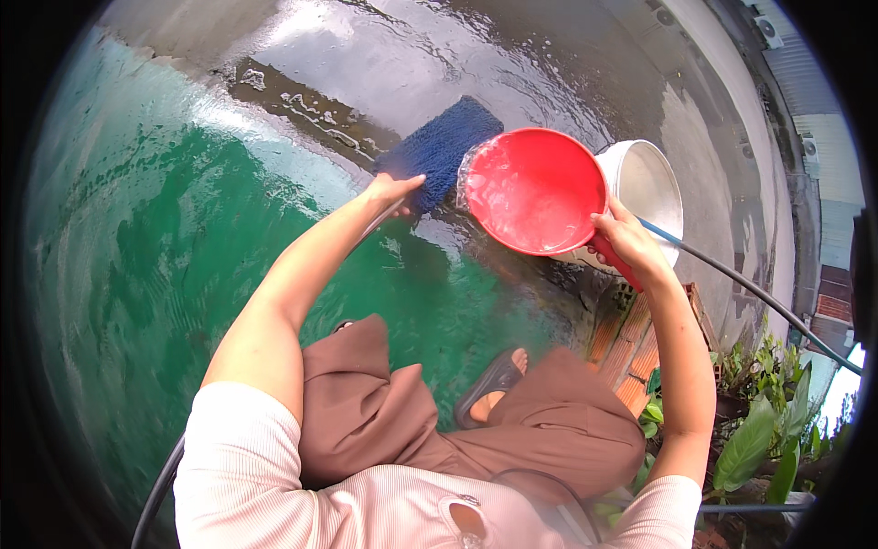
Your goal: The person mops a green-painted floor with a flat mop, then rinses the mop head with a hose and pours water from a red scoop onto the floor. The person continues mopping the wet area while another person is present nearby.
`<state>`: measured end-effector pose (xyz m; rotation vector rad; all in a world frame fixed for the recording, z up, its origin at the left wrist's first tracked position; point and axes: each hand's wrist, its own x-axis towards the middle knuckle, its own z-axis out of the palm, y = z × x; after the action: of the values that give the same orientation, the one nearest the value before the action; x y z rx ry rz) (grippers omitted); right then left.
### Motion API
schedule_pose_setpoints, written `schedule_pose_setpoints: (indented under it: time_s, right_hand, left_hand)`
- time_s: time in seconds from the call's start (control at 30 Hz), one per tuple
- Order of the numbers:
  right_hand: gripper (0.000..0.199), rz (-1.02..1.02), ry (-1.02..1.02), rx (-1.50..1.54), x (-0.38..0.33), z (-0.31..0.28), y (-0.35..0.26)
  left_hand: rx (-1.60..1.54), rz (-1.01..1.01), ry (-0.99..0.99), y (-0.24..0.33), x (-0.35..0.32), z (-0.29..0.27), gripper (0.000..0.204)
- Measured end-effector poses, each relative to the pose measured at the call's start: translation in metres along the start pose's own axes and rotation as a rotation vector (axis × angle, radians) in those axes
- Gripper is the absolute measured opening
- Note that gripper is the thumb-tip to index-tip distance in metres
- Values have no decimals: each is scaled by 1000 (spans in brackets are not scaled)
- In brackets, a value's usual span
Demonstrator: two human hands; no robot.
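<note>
My left hand is closed at the near edge of a blue, shaggy flat mop head. A thin grey rod shows along that wrist and runs behind my forearm. In my right hand is the handle of a red plastic dipper, tilted to the left. Clear water spills over the dipper's left rim, right beside the mop head. Just behind the dipper, a white bucket is partly hidden by it and by my right hand.
A dark hose stretches from the bucket to the right. Orange hollow bricks and leafy plants border my right side. Wet green floor lies around my sandalled foot; wet grey concrete lies beyond.
</note>
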<state>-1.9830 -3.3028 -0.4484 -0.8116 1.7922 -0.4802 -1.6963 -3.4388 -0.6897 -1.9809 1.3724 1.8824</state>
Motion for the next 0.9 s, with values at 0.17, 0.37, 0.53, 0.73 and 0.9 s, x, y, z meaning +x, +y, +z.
schedule_pose_setpoints:
  time_s: [0.17, 0.37, 0.53, 0.73, 0.9]
  right_hand:
    - [65, -94, 36, -353, 57, 60, -7]
    - [61, -73, 205, -322, 113, 61, 2]
    - [73, 78, 397, -478, 158, 48, 9]
    - [86, -58, 571, -721, 158, 52, -8]
    - [71, -430, 926, -728, 164, 42, 14]
  left_hand:
    - [-194, 135, 162, -3, 5, 13, 56]
    - [-179, 112, 81, 2, 10, 6, 43]
    - [28, 56, 16, 18, 3, 7, 51]
    - [114, 65, -40, 16, -1, 5, 54]
    - [25, 101, -157, -8, 15, 4, 52]
